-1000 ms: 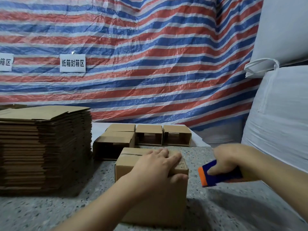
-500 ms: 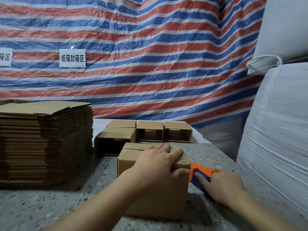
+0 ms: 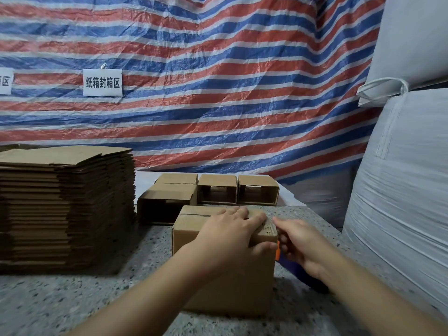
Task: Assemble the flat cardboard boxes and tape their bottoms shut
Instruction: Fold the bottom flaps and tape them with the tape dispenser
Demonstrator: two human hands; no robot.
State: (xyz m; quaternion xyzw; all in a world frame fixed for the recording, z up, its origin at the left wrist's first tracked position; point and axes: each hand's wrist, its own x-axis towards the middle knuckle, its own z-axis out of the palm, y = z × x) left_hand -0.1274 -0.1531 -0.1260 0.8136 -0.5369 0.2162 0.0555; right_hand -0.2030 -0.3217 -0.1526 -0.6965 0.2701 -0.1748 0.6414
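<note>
An assembled cardboard box (image 3: 225, 275) is being kept standing on the speckled table (image 3: 72, 299), towards its near edge, with its closed flaps turned upward. The left hand (image 3: 230, 235) is being laid flat across the top of this box, fingers straight and pressing down, the thumb hanging over the near right corner. The right hand (image 3: 303, 246) is being held just beside the right wall of the box, its fingers curled round a blue and orange tape tool (image 3: 291, 265), whose orange end is touching that wall; whether tape is being drawn cannot be told.

A tall stack of flat boxes (image 3: 65, 204) is being carried at the left edge of the table. Four finished boxes (image 3: 213, 190) are being kept on their sides towards the far edge, their open mouths facing the camera; nothing is being seen inside them, though the interiors are dark. White bulk sacks (image 3: 400, 190) are standing at the right edge, and a striped tarpaulin (image 3: 218, 81) with a paper sign (image 3: 102, 82) is hanging behind
</note>
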